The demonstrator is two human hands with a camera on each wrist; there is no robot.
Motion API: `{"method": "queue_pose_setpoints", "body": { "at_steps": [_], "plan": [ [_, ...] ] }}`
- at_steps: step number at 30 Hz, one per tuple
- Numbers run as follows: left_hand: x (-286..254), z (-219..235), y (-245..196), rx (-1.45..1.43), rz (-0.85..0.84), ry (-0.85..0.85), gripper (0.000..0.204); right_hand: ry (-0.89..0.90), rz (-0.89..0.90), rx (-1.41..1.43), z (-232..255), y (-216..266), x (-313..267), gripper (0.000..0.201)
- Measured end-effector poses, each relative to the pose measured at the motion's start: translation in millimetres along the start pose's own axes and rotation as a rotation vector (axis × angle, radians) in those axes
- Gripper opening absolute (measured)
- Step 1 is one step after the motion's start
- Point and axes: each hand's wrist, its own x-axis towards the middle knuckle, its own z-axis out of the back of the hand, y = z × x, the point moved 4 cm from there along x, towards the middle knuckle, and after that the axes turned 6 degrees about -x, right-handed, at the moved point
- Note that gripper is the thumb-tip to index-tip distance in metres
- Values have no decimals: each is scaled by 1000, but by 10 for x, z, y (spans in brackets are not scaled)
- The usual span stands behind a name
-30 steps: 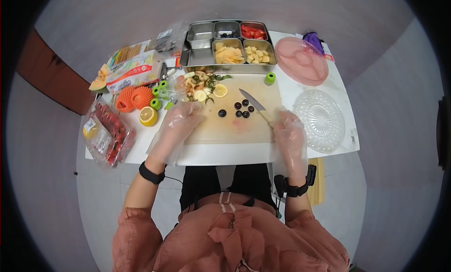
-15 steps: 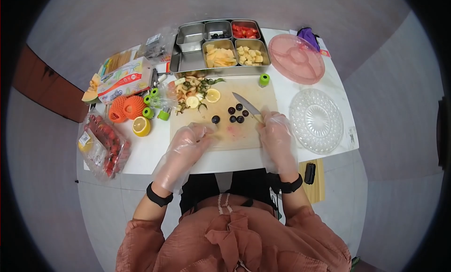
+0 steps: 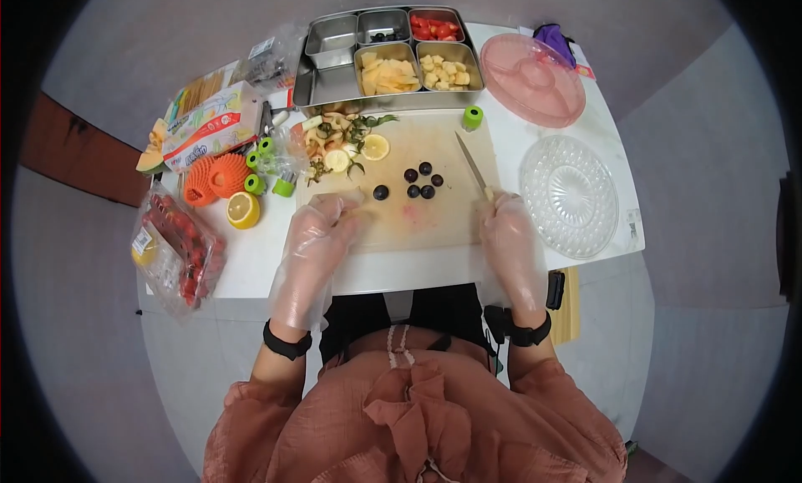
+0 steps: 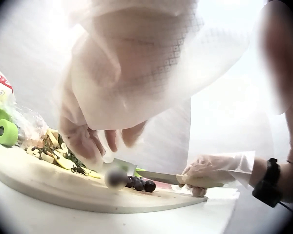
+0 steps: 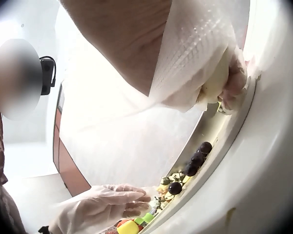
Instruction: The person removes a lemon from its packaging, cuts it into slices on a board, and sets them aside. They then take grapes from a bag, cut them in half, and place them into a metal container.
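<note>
In the head view the gloved right hand [image 3: 511,245] grips the handle of a knife [image 3: 473,161] at the cutting board's right edge. The blade points away from the body, over the board [image 3: 451,224]. Six dark round fruits lie there: one [image 3: 381,192] sits apart on the left, the others cluster mid-board [image 3: 428,192]. The gloved left hand [image 3: 313,249] hovers by the board's front left, near the lone fruit, with nothing visible in it. Its fingers [image 4: 122,139] hang loosely bent in the left wrist view, where the knife blade [image 4: 158,177] also shows.
Peelings [image 3: 330,136] and a lemon slice [image 3: 375,146] lie at the board's back left. Behind stands a steel tray [image 3: 393,101] with fruit-filled containers. A glass plate [image 3: 570,197] and pink divided tray [image 3: 535,80] are right; half a lemon [image 3: 243,210] and packed red fruit [image 3: 180,245] are left.
The knife's blade has swung right and now points more straight away from the body. The left hand has shifted a little left from the lone fruit. The head view has moved slightly.
</note>
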Motion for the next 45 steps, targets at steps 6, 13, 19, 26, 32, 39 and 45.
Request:
{"method": "queue_pose_setpoints", "body": {
  "at_steps": [6, 13, 19, 26, 32, 39, 45],
  "plan": [
    [32, -14, -47, 18, -60, -70, 25, 153, -134, 8, 210, 156, -194, 21],
    [104, -115, -10, 70, -124, -124, 31, 137, -29, -65, 181, 301, -315, 13],
    [138, -163, 4, 20, -45, -104, 44, 95, -132, 144, 217, 346, -367, 19],
    [252, -358, -2, 44, -209, -11, 42, 105, -182, 196, 160, 313, -451, 23],
    [299, -418, 6, 73, -285, -20, 39, 111, -174, 239, 103, 279, -498, 24],
    [242, -383, -23, 132, -218, -2, 35, 245, -266, 282, 54, 315, -524, 29],
    [133, -356, 99, 119, -133, 46, 36, 177, -79, 319, -80, 424, -555, 24]
  ]
}}
